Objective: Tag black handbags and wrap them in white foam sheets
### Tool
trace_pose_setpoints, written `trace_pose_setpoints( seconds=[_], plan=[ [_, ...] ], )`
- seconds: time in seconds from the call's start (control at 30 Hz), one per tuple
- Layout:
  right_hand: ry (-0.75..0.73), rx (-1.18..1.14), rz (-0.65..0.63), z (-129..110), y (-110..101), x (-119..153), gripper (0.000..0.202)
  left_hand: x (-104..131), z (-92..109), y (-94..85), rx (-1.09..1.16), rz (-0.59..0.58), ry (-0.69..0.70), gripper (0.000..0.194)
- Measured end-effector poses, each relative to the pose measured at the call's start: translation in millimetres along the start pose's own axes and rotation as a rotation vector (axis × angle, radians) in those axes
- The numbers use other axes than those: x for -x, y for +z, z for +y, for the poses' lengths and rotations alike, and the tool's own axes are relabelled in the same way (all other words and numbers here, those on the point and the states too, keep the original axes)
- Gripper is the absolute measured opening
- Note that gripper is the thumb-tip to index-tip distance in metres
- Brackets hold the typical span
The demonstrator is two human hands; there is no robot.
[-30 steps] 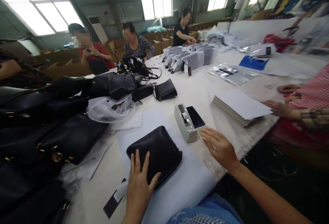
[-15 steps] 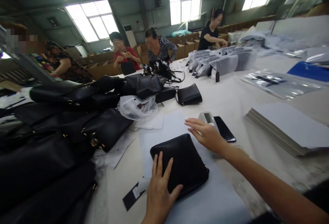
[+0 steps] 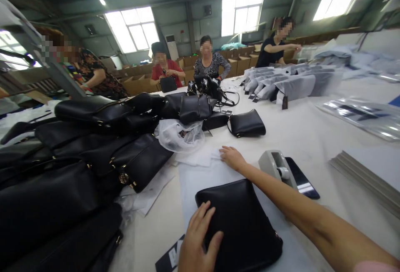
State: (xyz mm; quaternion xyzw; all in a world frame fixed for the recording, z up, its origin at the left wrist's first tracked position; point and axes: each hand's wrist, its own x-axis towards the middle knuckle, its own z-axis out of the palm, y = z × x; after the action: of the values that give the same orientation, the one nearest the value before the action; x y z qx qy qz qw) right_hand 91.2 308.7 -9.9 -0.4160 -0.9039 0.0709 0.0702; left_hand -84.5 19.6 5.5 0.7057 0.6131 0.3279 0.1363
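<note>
A black leather handbag (image 3: 240, 218) lies flat on a sheet of white tissue paper (image 3: 190, 184) in front of me. My left hand (image 3: 200, 236) rests on its near-left side, fingers spread over the leather. Beyond the bag's far edge, my right hand (image 3: 231, 158) reaches across to the far part of the paper, with its fingers stretched and fingertips beside small white sheets (image 3: 195, 158). I cannot see my right thumb clearly. A black tag (image 3: 168, 257) with a white mark pokes out left of my left hand.
Black handbags (image 3: 68, 184) are heaped on the left. A clear plastic bag (image 3: 179, 134) and a small black bag (image 3: 248, 123) lie farther back. A tape dispenser (image 3: 276, 168), a phone (image 3: 302, 178) and stacked boards (image 3: 368, 176) sit to the right. Several people work across the table.
My right hand has moved from beside the tape dispenser to the paper's far end, leftward and away from me. My left hand stays on the handbag. The view has shifted left.
</note>
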Motion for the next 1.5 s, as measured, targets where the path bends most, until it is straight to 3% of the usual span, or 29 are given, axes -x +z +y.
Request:
trace_pose_setpoints(
  seconds=[0.13, 0.23, 0.37, 0.5, 0.6, 0.73, 0.97, 1.1, 1.17, 1.3, 1.5],
  plan=[
    [0.015, -0.012, 0.093, -4.9, -12.1, 3.5, 0.014, -34.6, -14.8, -21.5, 0.016, 0.110, -0.055, 0.034],
    [0.024, -0.021, 0.158, -12.5, -22.0, 12.7, 0.006, -73.0, -24.5, -26.9, 0.039, 0.117, -0.015, 0.032],
    [-0.058, -0.040, 0.187, -23.4, -34.5, 33.0, 0.009, -135.5, -36.0, -23.3, -0.009, 0.009, 0.142, 0.038],
    [-0.176, -0.077, 0.244, -29.4, -45.0, 50.5, 0.012, -187.5, -46.8, -13.1, -0.180, -0.162, 0.277, 0.058],
    [-0.101, -0.119, 0.280, -27.7, -48.9, 54.5, 0.022, -207.8, -55.8, -3.8, -0.236, -0.213, 0.289, 0.039],
    [0.010, -0.170, 0.295, -21.4, -51.6, 47.3, 0.039, -218.0, -62.2, 4.2, -0.254, -0.158, 0.273, 0.012],
    [-0.021, -0.031, 0.408, -8.0, -54.9, 31.4, 0.008, -228.0, -59.3, 11.4, -0.258, -0.081, 0.306, 0.003],
    [-0.090, 0.053, 0.414, -0.3, -52.7, 30.9, 0.016, -231.0, -55.2, 16.2, -0.262, -0.052, 0.351, 0.044],
    [-0.133, 0.078, 0.414, 1.9, -52.9, 32.7, 0.020, -231.5, -51.8, 17.8, -0.257, -0.073, 0.408, 0.051],
    [-0.189, 0.088, 0.446, 1.6, -58.8, 41.3, 0.019, -228.6, -47.1, 16.5, -0.250, -0.147, 0.516, 0.008],
    [-0.165, -0.027, 0.520, -6.7, -74.2, 66.4, 0.017, -209.0, -53.3, -5.1, -0.312, -0.144, 0.417, 0.009]
  ],
)
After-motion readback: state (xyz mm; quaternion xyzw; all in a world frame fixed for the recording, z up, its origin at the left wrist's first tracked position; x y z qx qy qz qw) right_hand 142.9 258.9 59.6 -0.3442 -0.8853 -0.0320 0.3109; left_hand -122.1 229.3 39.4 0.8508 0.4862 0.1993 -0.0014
